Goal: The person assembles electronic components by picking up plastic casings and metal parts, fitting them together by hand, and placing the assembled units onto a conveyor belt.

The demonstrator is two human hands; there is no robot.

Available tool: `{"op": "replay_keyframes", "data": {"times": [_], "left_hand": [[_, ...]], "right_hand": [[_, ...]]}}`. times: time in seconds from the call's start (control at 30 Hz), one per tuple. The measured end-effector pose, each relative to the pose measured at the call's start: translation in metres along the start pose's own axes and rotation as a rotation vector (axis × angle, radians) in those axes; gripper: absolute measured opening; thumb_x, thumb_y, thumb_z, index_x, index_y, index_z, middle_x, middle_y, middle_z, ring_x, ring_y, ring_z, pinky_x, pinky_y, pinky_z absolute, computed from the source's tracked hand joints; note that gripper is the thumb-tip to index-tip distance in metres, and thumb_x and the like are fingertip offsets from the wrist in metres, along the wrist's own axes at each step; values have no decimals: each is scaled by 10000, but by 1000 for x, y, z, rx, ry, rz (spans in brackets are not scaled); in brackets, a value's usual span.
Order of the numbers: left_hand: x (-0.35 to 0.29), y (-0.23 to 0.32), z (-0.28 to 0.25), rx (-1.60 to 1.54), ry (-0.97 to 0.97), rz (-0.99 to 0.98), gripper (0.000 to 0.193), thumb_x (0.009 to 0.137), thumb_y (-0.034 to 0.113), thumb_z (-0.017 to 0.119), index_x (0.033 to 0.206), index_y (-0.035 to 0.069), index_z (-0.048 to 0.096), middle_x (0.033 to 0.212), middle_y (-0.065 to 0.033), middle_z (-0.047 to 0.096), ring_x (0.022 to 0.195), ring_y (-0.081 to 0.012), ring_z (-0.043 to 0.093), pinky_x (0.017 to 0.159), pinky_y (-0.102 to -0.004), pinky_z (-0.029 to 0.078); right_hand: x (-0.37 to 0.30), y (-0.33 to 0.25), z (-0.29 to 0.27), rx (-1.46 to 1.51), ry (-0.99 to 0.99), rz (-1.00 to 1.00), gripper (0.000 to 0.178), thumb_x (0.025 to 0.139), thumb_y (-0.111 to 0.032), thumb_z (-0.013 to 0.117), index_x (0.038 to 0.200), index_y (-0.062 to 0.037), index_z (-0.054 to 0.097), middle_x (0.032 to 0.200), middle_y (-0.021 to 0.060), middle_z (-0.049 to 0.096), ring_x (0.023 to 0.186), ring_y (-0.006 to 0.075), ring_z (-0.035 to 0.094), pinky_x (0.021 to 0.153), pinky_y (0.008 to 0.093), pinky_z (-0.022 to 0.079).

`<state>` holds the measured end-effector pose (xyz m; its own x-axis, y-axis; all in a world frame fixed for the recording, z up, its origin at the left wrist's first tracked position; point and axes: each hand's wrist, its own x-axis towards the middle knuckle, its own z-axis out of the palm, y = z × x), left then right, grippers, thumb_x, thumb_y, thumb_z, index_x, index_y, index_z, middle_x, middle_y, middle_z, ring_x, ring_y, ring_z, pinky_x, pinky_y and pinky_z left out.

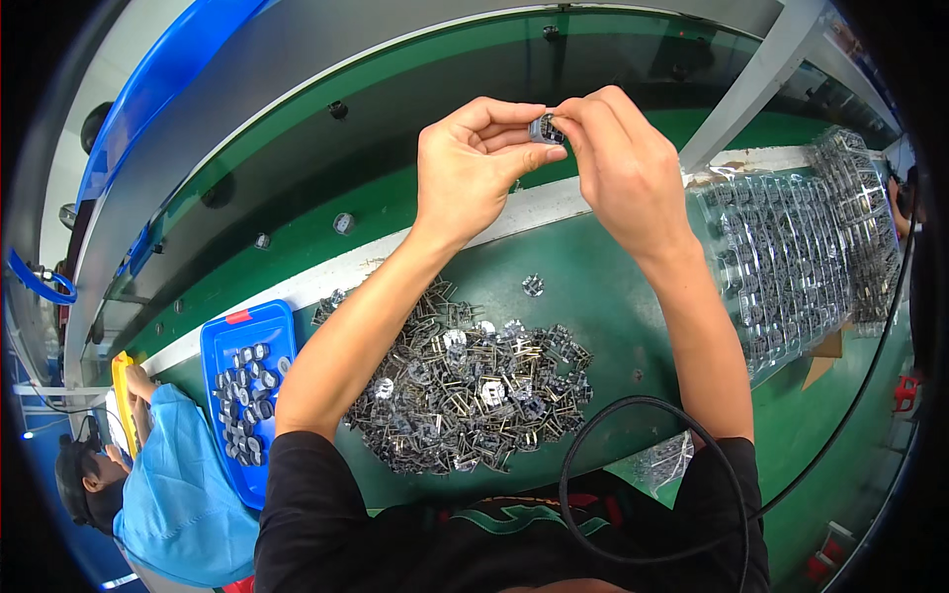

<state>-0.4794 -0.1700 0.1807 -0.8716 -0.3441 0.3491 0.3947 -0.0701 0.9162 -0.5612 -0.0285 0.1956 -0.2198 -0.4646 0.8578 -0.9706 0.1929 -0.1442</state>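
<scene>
Above the far edge of the table, both my hands meet at a small dark grey round plastic part (pixel 542 129) with metal bits showing at its open side. My left hand (pixel 473 166) is closed on it, thumb below and fingers above. My right hand (pixel 621 156) pinches the part's right side with thumb and forefinger; its fingertips cover some of it. Beneath my forearms spreads a heap of metal-pinned inserts (pixel 474 395). One single insert (pixel 533 286) lies apart, beyond the heap.
To the left stands a blue tray (pixel 211 351) of grey round caps. A co-worker in blue (pixel 183 484) reaches toward a yellow tray (pixel 123 381). Ahead runs a green conveyor (pixel 297 203) carrying scattered round parts. Clear blister trays (pixel 781 257) are at right; a black cable (pixel 593 425) loops nearby.
</scene>
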Motion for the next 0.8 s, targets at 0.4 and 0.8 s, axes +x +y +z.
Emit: {"op": "replay_keyframes", "data": {"times": [0.4, 0.8], "left_hand": [[-22, 19, -14, -14, 17, 54, 306, 777, -139, 737, 1065, -82, 649, 1033, -170, 704, 922, -215, 720, 848, -312, 611], [-6, 31, -21, -266, -21, -118, 403, 868, -84, 628, 1262, -39, 556, 1188, -225, 651, 1081, -288, 677, 895, -309, 593]], "right_hand": [[6, -28, -5, 26, 6, -97, 288, 671, 24, 659, 956, -2, 630, 847, 76, 576, 721, 237, 629, 617, 343, 541], [-6, -41, -25, 390, -13, 279, 354, 875, 26, 625, 1228, -10, 618, 887, 106, 589, 715, 258, 619, 649, 336, 516]]}}
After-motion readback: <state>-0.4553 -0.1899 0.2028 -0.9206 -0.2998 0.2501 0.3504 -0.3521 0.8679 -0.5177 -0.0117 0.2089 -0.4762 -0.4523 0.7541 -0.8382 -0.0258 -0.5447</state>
